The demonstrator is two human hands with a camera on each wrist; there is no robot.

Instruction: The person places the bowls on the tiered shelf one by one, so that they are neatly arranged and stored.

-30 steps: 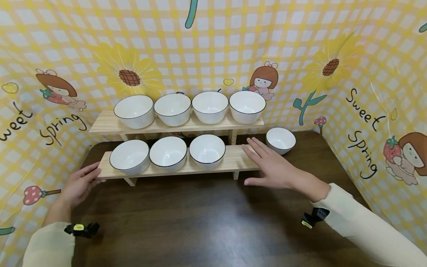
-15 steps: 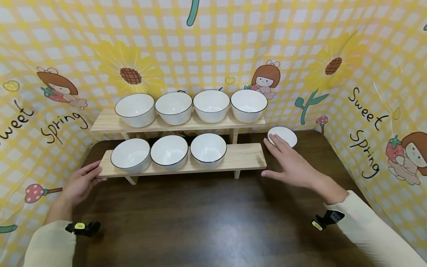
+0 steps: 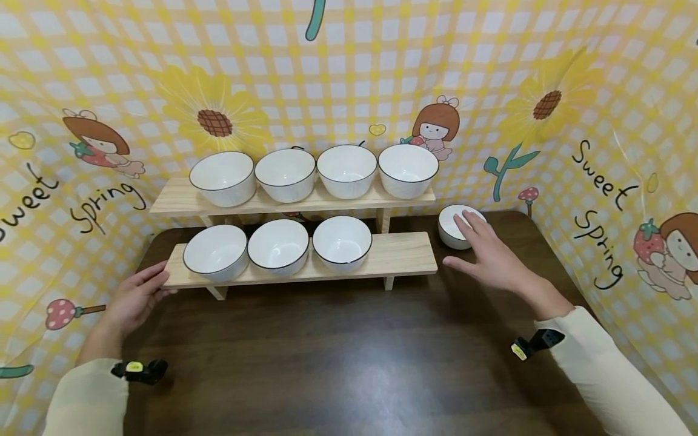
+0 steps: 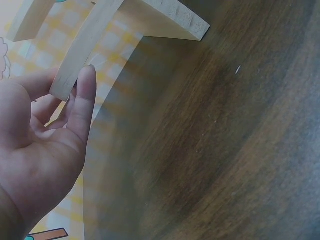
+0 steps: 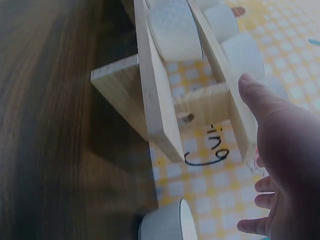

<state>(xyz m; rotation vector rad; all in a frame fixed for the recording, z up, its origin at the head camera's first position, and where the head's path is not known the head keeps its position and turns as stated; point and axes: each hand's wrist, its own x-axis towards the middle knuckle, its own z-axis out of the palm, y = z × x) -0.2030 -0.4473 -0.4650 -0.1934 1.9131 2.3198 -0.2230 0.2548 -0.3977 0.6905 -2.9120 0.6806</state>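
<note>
My left hand [image 3: 133, 300] grips the left end of the lower board of a two-tier wooden shelf [image 3: 403, 254]. In the left wrist view, thumb and fingers pinch the board's end [image 4: 82, 55]. Three white bowls with dark rims stand on that board, the nearest to my left hand being the leftmost bowl [image 3: 215, 254]; its right end is bare. On the table right of the shelf is another white bowl [image 3: 451, 233], also seen in the right wrist view as a bowl [image 5: 162, 222]. My right hand [image 3: 493, 257] is over its right side, fingers extended; contact cannot be told.
Several matching bowls stand in a row on the upper board [image 3: 174, 197]. Beneath everything lies a dark brown wooden table [image 3: 305, 357]. Yellow checked cloth [image 3: 338, 72] with printed flowers and figures rises behind and at both sides.
My right hand has moved right, from over the lower board's bare right end to the bowl on the table. The left hand keeps its hold on the shelf.
</note>
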